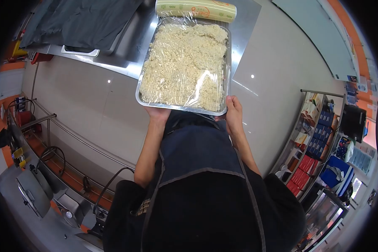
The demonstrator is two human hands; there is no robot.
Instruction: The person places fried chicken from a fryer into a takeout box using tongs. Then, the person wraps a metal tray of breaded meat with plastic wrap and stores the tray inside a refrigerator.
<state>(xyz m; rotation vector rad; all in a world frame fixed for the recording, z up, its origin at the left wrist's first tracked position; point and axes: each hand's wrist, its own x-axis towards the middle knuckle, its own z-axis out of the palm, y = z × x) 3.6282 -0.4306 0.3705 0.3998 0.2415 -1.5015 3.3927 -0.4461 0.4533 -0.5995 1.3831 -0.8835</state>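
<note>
At the near side, a dark blue apron [197,147] over a black top; both forearms bare, reaching forward. Right hand [235,111]: pinching the near right corner of a metal tray [176,107], thumb against the outer wall, fingers low. Left hand [157,112]: under the near left part of the tray, bearing it from below; its fingers are hidden, so whether they are spread or bent cannot be told.

Tray position: in front of the person, near end out past the table edge, far part above the table. Contents: pale, coarse crumbs [185,63], filling most of it. Clear film [203,80] across the top, wrinkled, with bright glare near the right hand.

Just beyond the far end: a yellow-green roll [197,10] with red print, lying crosswise over the steel table [244,31]. To the left, on the table: a creased black cloth [80,25].

Around the table: pale, glossy floor [92,92]. Well apart, at right: a shelf [323,93] bearing blue boxes [319,136] and red boxes [302,168].
</note>
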